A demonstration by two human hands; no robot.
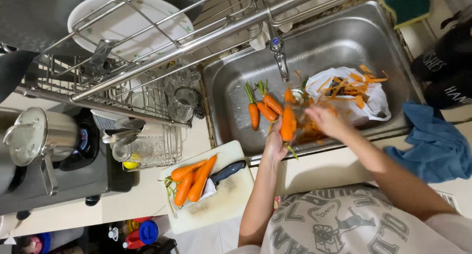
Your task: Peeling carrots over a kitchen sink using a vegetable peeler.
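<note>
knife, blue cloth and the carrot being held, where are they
knife (227,172), head view, on its dark handle.
blue cloth (435,146), head view, middle of the folds.
carrot (287,124), head view, mid-length, held in the left hand (274,145).

An orange carrot (287,123), held upright over the sink (339,38).

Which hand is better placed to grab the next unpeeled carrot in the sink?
Left, probably. The left hand holds the carrot being peeled beside the two unpeeled carrots; the right hand is farther off.
</note>
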